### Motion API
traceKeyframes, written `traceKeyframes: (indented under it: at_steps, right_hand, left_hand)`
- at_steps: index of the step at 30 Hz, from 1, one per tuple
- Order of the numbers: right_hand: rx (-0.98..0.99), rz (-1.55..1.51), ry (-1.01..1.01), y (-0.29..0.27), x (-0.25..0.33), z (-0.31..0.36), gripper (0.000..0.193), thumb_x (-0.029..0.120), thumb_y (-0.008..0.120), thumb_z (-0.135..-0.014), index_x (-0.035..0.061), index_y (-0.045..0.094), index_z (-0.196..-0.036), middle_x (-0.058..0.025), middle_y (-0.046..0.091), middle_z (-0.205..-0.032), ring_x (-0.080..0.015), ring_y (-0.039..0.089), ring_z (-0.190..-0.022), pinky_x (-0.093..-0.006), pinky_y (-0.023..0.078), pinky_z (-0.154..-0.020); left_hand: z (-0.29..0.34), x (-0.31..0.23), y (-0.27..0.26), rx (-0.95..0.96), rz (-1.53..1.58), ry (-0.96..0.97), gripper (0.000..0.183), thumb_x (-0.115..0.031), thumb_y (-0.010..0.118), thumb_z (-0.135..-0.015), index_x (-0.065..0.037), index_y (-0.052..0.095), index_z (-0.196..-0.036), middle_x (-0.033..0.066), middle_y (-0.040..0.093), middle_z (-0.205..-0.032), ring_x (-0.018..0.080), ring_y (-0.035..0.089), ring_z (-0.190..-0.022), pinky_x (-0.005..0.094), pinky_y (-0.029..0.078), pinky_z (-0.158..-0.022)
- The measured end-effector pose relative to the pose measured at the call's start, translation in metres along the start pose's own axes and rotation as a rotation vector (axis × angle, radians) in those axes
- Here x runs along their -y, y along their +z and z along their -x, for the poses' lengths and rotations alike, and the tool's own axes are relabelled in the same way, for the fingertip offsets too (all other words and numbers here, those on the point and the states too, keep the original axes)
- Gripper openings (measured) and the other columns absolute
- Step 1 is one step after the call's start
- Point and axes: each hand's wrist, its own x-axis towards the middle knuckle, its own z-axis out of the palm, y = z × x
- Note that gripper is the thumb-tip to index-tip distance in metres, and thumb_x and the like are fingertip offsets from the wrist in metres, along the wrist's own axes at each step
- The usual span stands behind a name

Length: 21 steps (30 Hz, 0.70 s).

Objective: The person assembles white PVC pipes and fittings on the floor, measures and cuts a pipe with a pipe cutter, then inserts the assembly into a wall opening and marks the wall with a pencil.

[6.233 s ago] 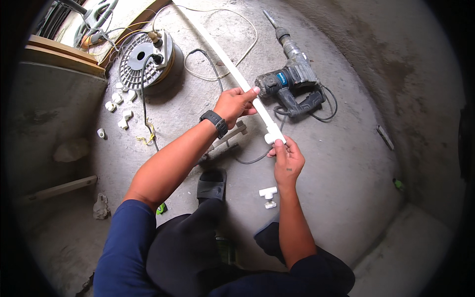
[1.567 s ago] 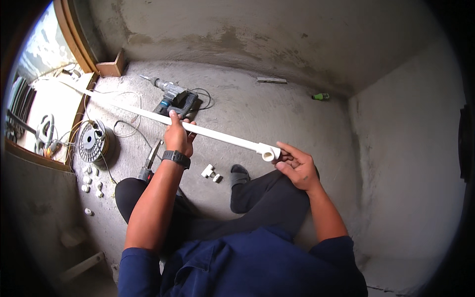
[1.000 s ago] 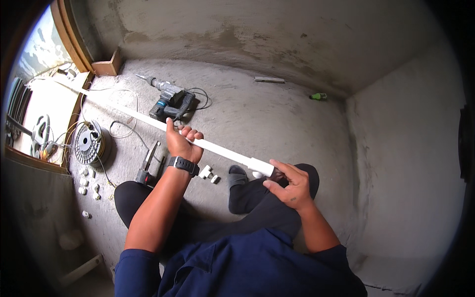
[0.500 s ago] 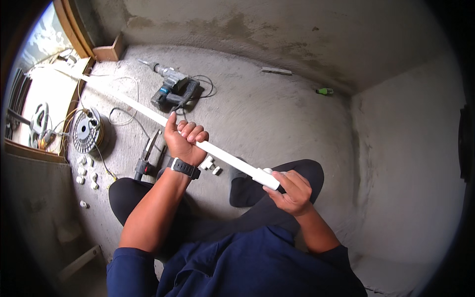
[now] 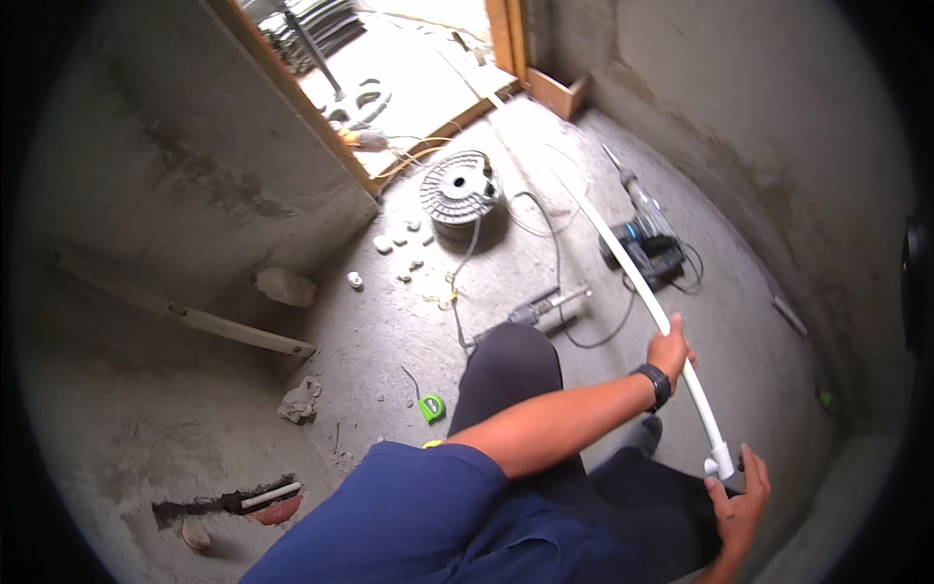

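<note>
A long white plastic pipe [image 5: 702, 407] runs from near the doorway down to my lap. My left hand [image 5: 670, 350], below a black wristwatch [image 5: 657, 385], is wrapped round it a short way above its near end. That end carries a white tee fitting [image 5: 720, 461] with a short side branch. My right hand [image 5: 744, 498] holds the fitting's lower end between thumb and fingers, at the lower right.
A rotary hammer [image 5: 647, 229] with its cord lies beyond the pipe. Near my knee rests another corded tool [image 5: 530, 310]. A cable reel [image 5: 457, 193] stands near the doorway, with several white fittings [image 5: 384, 243] beside it. A green tape measure [image 5: 432, 408] lies at my left.
My view has swung left, bringing the doorway, the tape measure and a floor slot into sight. Both hands stay at the pipe and fitting, now lower right in the picture.
</note>
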Motion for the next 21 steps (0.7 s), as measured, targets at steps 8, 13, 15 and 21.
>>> traceKeyframes:
  at_steps: [8, 13, 15, 21]
  right_hand:
    - [0.246, 0.306, -0.095, 0.085, 0.014, -0.093, 0.047, 0.021, 0.076, -0.085, -0.0063, 0.066, -0.121, -0.0241, 0.068, -0.112, -0.0414, 0.062, -0.108, -0.0504, 0.046, -0.099]
    - [0.497, 0.484, 0.133, 0.162, 0.015, -0.152, 0.036, 0.021, 0.072, -0.088, -0.0003, 0.068, -0.118, -0.0211, 0.070, -0.109, -0.0411, 0.063, -0.109, -0.0491, 0.046, -0.099]
    - [0.535, 0.548, 0.141, 0.183, 0.000, -0.161, 0.033, 0.022, 0.071, -0.089, 0.0024, 0.069, -0.115, -0.0200, 0.071, -0.103, -0.0413, 0.065, -0.104, -0.0474, 0.049, -0.096]
    - [0.421, 0.381, -0.088, 0.242, -0.027, -0.204, 0.026, 0.027, 0.071, -0.092, 0.0020, 0.069, -0.101, -0.0241, 0.071, -0.089, -0.0438, 0.069, -0.085, -0.0521, 0.052, -0.076]
  left_hand:
    - [-0.074, 0.038, -0.028, -0.213, -0.816, 0.227, 0.053, -0.037, 0.058, -0.098, 0.015, 0.064, -0.104, 0.0330, 0.070, -0.096, 0.0462, 0.071, -0.092, 0.0486, 0.057, -0.081]
    - [-0.061, 0.015, -0.031, -0.096, -0.943, 0.039, 0.064, -0.043, 0.062, -0.094, 0.012, 0.058, -0.127, 0.0380, 0.062, -0.125, 0.0482, 0.060, -0.122, 0.0497, 0.048, -0.103]
    - [-0.031, 0.003, -0.016, -0.105, -1.113, 0.165, 0.070, -0.043, 0.065, -0.092, 0.010, 0.051, -0.135, 0.0362, 0.054, -0.137, 0.0473, 0.052, -0.131, 0.0512, 0.044, -0.108]
    - [0.110, -0.063, 0.051, 0.270, -0.855, 0.815, 0.069, -0.030, 0.076, -0.082, 0.002, 0.046, -0.136, 0.0258, 0.047, -0.136, 0.0443, 0.047, -0.128, 0.0518, 0.040, -0.107]
